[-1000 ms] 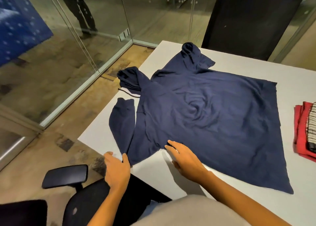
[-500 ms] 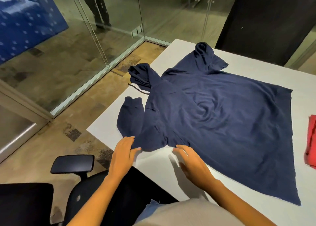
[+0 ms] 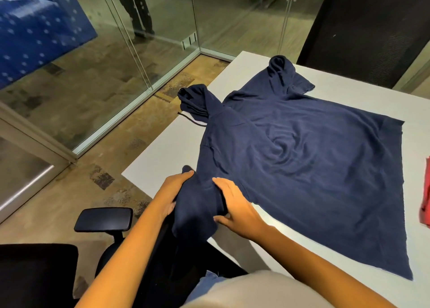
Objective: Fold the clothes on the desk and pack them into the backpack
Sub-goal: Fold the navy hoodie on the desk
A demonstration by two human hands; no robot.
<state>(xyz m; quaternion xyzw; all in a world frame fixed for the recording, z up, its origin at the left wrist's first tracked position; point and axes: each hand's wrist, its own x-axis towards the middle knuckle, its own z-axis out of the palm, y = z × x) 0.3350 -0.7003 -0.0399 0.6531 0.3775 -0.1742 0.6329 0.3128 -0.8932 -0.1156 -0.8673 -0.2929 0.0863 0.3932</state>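
So the big change from half a second back: the near sleeve [image 3: 195, 210] isn't lying flat on the desk [image 3: 162, 149] anymore. You've scooped it up, and now it's bunched between your hands with the cuff end hanging over the near edge. Your left hand [image 3: 172, 191] is wrapped around the sleeve from the outside. Your right hand [image 3: 237, 210] sits on the shoulder end, fingers pretty much straight and pressed on the cloth, thumb spread toward the bunch.

The rest of the hoodie [image 3: 302, 156] hasn't budged. The body is spread flat across the middle of the desk, the hood droops off the left edge and the far sleeve is scrunched up at the back.

My read is you're only starting the first fold, so swing that sleeve in across the chest. There's also red clothing [image 3: 425, 203] peeking in at the right edge.

As for the backpack, it's nowhere in view, so there's no telling what's in it. Packing looks a long way off.
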